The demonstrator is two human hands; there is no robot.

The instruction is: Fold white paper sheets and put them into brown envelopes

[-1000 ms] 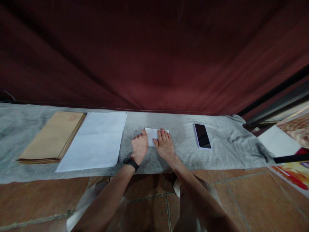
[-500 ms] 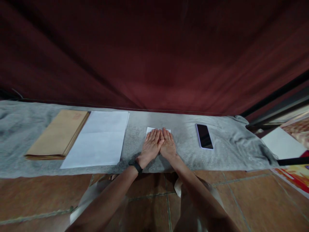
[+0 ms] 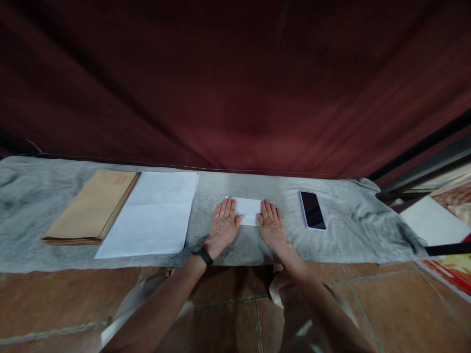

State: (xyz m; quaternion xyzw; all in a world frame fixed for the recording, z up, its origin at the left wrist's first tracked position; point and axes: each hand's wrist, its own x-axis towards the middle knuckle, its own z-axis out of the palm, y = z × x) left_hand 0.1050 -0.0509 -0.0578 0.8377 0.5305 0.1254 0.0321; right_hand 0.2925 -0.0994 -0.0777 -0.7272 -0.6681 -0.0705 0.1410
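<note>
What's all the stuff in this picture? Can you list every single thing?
folded paper: one, white, on the cloth between the hands
white sheets: one pile, white, left of the hands
brown paper stack: one, tan, far left on the cloth
phone: one, dark screen, right of the hands
cloth: one, grey, spread under all of these
curtain: one, dark red, behind
floor tiles: several, brown, nearest
wristband: one, black, left wrist
left hand: one, open and flat, on the paper's left edge
right hand: one, open and flat, at its right edge
</note>
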